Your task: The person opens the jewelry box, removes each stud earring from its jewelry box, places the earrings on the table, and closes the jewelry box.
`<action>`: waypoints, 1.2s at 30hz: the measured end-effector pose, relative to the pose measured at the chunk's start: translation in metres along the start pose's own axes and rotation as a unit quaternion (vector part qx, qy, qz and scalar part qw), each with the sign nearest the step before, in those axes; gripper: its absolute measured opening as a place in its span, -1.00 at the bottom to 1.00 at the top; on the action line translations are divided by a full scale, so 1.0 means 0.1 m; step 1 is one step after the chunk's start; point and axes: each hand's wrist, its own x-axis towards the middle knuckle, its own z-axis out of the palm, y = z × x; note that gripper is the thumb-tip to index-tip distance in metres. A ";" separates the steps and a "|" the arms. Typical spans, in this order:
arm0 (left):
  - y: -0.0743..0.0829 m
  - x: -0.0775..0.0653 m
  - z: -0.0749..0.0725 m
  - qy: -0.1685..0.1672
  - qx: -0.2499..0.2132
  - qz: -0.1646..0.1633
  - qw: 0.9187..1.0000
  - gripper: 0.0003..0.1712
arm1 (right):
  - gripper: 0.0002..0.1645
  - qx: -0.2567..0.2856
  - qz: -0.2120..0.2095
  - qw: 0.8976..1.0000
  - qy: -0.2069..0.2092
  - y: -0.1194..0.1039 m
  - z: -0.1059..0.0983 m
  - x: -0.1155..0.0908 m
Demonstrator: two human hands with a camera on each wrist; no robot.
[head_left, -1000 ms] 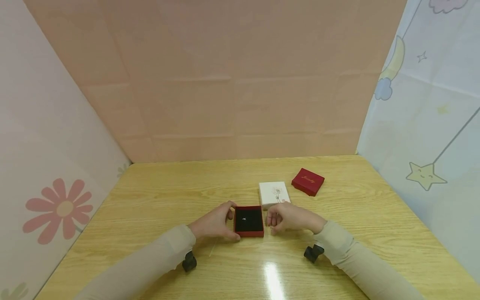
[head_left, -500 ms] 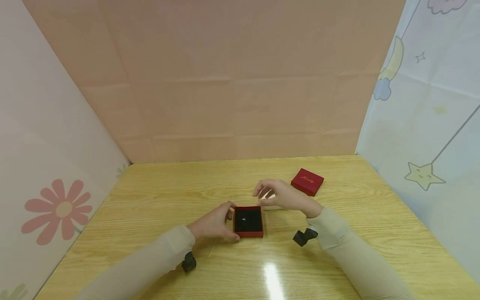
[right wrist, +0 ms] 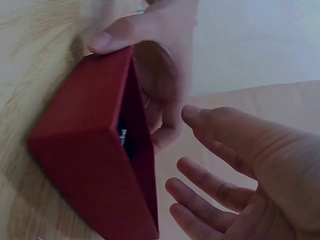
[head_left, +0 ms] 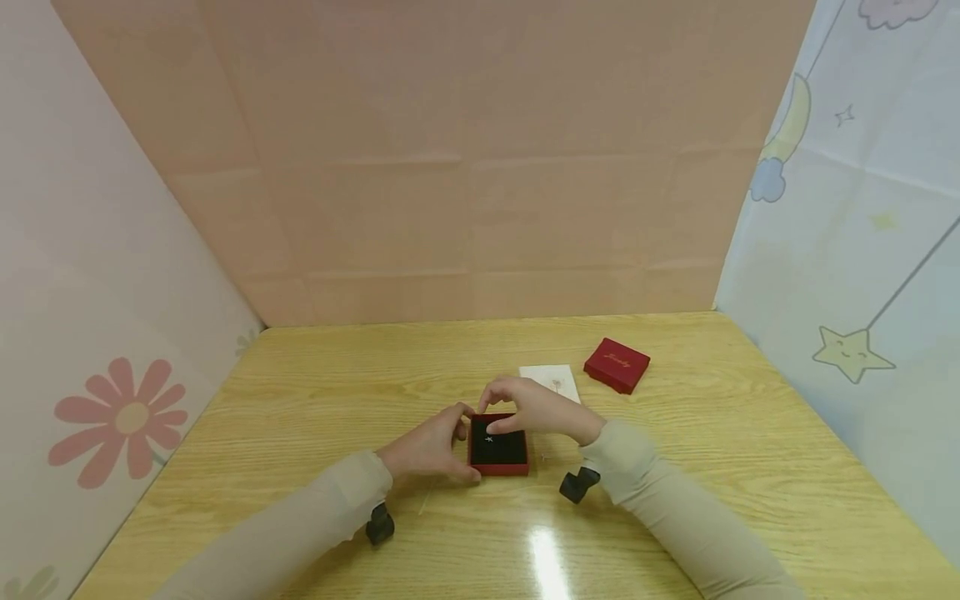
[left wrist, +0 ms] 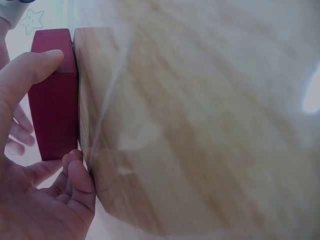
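A small red box (head_left: pixel 498 469) stands uncovered on the table, with a black insert (head_left: pixel 506 452) inside it. On the insert lies a tiny silver star-shaped piece (head_left: pixel 489 439). My left hand (head_left: pixel 430 446) grips the box at its left end, thumb (left wrist: pixel 47 62) on the near side and fingers at the far corner. Over the box's upper part hangs my right hand (head_left: pixel 542 409), thumb and fingers spread apart with nothing between them. In the right wrist view the right fingers (right wrist: pixel 205 205) are loosely bent beside the open box.
A white box (head_left: pixel 534 373) with a flower print sits behind, partly covered by the right hand. Farther right lies a red lid (head_left: pixel 617 365) with gold lettering. A tiny object (head_left: pixel 544 457) rests right of the open box, and a thin clear strip (head_left: pixel 425 500) lies front left.
My right hand has left the tiny object right of the box, lifted past the white box and moved left over the open box. The left hand has kept its grip.
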 end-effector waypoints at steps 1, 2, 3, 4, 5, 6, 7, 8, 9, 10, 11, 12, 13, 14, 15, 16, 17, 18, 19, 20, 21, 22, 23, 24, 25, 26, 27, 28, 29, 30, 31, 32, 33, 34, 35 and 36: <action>0.00 0.00 0.00 -0.001 -0.001 0.001 1.000 -0.03 | -0.72 -0.003 0.000 1.000 -0.004 0.00 0.02 0.00; 0.00 0.00 0.00 -0.002 -0.002 0.001 1.000 -0.04 | -0.73 -0.007 -0.001 1.000 -0.007 0.01 0.03 0.01; 0.01 0.00 0.00 -0.003 -0.004 0.002 1.000 -0.05 | -0.74 -0.017 -0.005 1.000 -0.010 0.02 0.05 0.02; 0.01 -0.01 0.00 -0.003 -0.005 0.003 1.000 -0.06 | -0.74 -0.022 -0.006 1.000 -0.012 0.02 0.06 0.03; 0.01 -0.01 0.00 -0.004 -0.005 0.004 1.000 -0.07 | -0.74 -0.029 -0.010 0.999 -0.013 0.03 0.08 0.03; 0.01 -0.01 0.00 -0.004 -0.005 0.006 1.000 -0.08 | -0.75 -0.035 -0.012 0.999 -0.014 0.03 0.09 0.04; 0.00 -0.01 -0.01 -0.004 -0.005 0.007 1.000 -0.08 | -0.75 -0.044 -0.013 0.999 -0.016 0.03 0.10 0.05; 0.00 -0.01 -0.01 -0.004 -0.005 0.008 1.000 -0.09 | -0.75 -0.052 -0.013 0.998 -0.018 0.03 0.11 0.05; 0.00 -0.01 -0.01 -0.004 -0.005 0.010 1.000 -0.10 | -0.75 -0.060 -0.012 0.998 -0.020 0.03 0.12 0.05; 0.00 -0.01 -0.01 -0.004 -0.003 0.011 1.000 -0.10 | -0.75 -0.064 -0.008 0.998 -0.022 0.02 0.13 0.05; 0.00 -0.01 -0.01 -0.005 -0.003 0.011 1.000 -0.10 | -0.75 -0.066 -0.005 0.997 -0.025 0.02 0.14 0.05; 0.01 -0.01 -0.01 -0.005 -0.003 0.012 1.000 -0.11 | -0.75 -0.071 -0.002 0.997 -0.027 0.02 0.15 0.06; 0.01 -0.01 -0.01 -0.005 -0.003 0.012 1.000 -0.11 | -0.75 -0.075 0.001 0.997 -0.029 0.02 0.16 0.06; 0.01 -0.01 -0.01 -0.006 -0.004 0.012 1.000 -0.12 | -0.75 -0.078 0.004 0.996 -0.031 0.03 0.17 0.06; 0.01 -0.01 -0.01 -0.006 -0.004 0.011 1.000 -0.12 | -0.75 -0.079 0.007 0.996 -0.033 0.03 0.18 0.06; 0.01 -0.01 -0.01 -0.006 -0.005 0.011 1.000 -0.12 | -0.75 -0.081 0.010 0.996 -0.035 0.03 0.18 0.06; 0.02 -0.01 -0.01 -0.006 -0.006 0.010 1.000 -0.12 | -0.75 -0.083 0.013 0.996 -0.037 0.03 0.19 0.06; 0.02 -0.02 -0.01 -0.006 -0.008 0.009 1.000 -0.13 | -0.75 -0.084 0.016 0.996 -0.039 0.03 0.19 0.07; 0.02 -0.02 -0.01 -0.006 -0.009 0.008 1.000 -0.12 | -0.75 -0.087 0.021 0.995 -0.041 0.04 0.20 0.07; 0.02 -0.02 -0.01 -0.007 -0.009 0.007 1.000 -0.11 | -0.75 -0.089 0.026 0.995 -0.043 0.04 0.20 0.08; 0.02 -0.01 -0.01 -0.007 -0.009 0.006 1.000 -0.10 | -0.74 -0.092 0.030 0.994 -0.044 0.05 0.21 0.08; 0.02 -0.01 -0.01 -0.007 -0.009 0.006 1.000 -0.10 | -0.74 -0.095 0.033 0.994 -0.045 0.05 0.21 0.08; 0.02 -0.01 -0.01 -0.007 -0.008 0.006 1.000 -0.09 | -0.74 -0.096 0.035 0.994 -0.047 0.05 0.21 0.09; 0.02 -0.01 -0.01 -0.008 -0.007 0.006 1.000 -0.08 | -0.74 -0.099 0.038 0.993 -0.047 0.05 0.22 0.09; 0.02 -0.01 -0.01 -0.008 -0.005 0.007 1.000 -0.07 | -0.74 -0.102 0.039 0.993 -0.048 0.05 0.22 0.09; 0.02 -0.01 -0.01 -0.008 -0.003 0.008 1.000 -0.06 | -0.74 -0.106 0.040 0.992 -0.049 0.05 0.22 0.09; 0.02 -0.01 -0.01 -0.008 -0.002 0.009 1.000 -0.06 | -0.75 -0.108 0.041 0.992 -0.050 0.04 0.22 0.09; 0.03 -0.01 -0.01 -0.008 -0.003 0.010 1.000 -0.06 | -0.76 -0.109 0.042 0.992 -0.052 0.04 0.22 0.09; 0.03 -0.01 -0.01 -0.008 -0.003 0.010 1.000 -0.05 | -0.77 -0.110 0.045 0.992 -0.053 0.03 0.22 0.09; 0.03 -0.01 -0.01 -0.009 -0.004 0.009 1.000 -0.05 | -0.77 -0.111 0.047 0.991 -0.054 0.03 0.22 0.09; 0.03 -0.01 -0.01 -0.009 -0.005 0.009 1.000 -0.05 | -0.78 -0.112 0.050 0.991 -0.055 0.03 0.23 0.10; 0.03 -0.01 -0.01 -0.009 -0.007 0.009 1.000 -0.05 | -0.78 -0.113 0.051 0.991 -0.055 0.03 0.23 0.10; 0.03 -0.02 -0.01 -0.009 -0.008 0.008 1.000 -0.05 | -0.79 -0.112 0.053 0.991 -0.054 0.02 0.23 0.10; 0.03 -0.02 -0.01 -0.009 -0.007 0.008 1.000 -0.05 | -0.80 -0.114 0.053 0.991 -0.054 0.02 0.24 0.11; 0.02 -0.02 -0.01 -0.008 -0.007 0.008 1.000 -0.05 | -0.81 -0.118 0.051 0.990 -0.053 0.02 0.24 0.11; 0.02 -0.02 -0.01 -0.008 -0.009 0.007 1.000 -0.05 | -0.81 -0.122 0.050 0.990 -0.053 0.02 0.25 0.12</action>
